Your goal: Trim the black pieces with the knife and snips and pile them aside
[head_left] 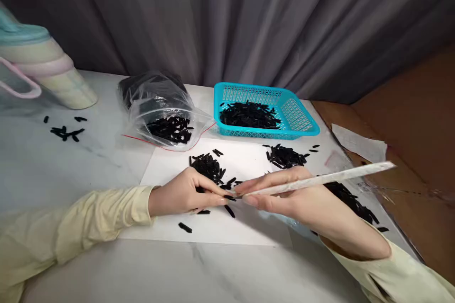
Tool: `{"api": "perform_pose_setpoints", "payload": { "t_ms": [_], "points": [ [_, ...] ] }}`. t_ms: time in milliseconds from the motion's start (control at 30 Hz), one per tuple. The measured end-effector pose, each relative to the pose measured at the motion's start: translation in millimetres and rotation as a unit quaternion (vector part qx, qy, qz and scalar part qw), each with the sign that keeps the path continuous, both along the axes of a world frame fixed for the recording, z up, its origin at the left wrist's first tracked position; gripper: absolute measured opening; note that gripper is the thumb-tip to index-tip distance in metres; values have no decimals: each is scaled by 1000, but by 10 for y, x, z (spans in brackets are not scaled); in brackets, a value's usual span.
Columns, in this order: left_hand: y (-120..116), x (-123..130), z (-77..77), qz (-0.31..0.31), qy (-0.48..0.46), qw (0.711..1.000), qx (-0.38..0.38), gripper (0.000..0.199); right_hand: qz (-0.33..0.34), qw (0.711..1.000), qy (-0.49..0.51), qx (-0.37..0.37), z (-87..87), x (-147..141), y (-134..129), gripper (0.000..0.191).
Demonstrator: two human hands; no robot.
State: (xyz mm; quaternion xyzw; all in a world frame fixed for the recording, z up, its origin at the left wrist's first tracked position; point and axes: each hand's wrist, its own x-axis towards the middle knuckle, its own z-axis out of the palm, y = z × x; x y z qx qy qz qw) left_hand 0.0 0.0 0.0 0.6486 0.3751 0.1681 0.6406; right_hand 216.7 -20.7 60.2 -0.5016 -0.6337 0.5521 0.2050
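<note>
- Right over the middle of the white sheet [256, 234], the left hand [186, 194] has thumb and forefinger pinching a small black strip [230, 197], pretty much tip to tip.
- The right hand [300, 196] is pinching a long pale stick [327, 178] near its low end, fingertips just beside that strip; can't tell from here if stick and strip touch.
- Just past the left knuckles there's a messy black heap [208, 165] on the sheet, few strays around it.
- Another pile [287, 156] sits beyond the right hand, plus a third [355, 202] behind that forearm.
- Farther back: a clear zip bag [156, 99] with a red-edged mouth, more black bits inside, right beside a blue basket [263, 134] also holding a bunch.
- Way off left, a pastel tumbler [71, 80], loose bits [67, 133] in front of it.
- Grey curtain [213, 19] behind everything.
</note>
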Motion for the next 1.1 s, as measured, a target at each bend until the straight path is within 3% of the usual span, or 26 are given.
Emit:
{"api": "perform_pose_setpoints", "payload": {
  "t_ms": [200,700,1100],
  "points": [
    [-8,-12,-21,2,1,1000,4,29,-40,999,-2,-13,-28,-68,-12,10],
    [-2,-29,-31,-4,5,1000,26,27,-26,999,-32,32,-111,-96,-46,14],
    [-6,-16,-24,-3,3,1000,18,28,-25,999,-31,17,-108,-95,-41,13]
  ]
}}
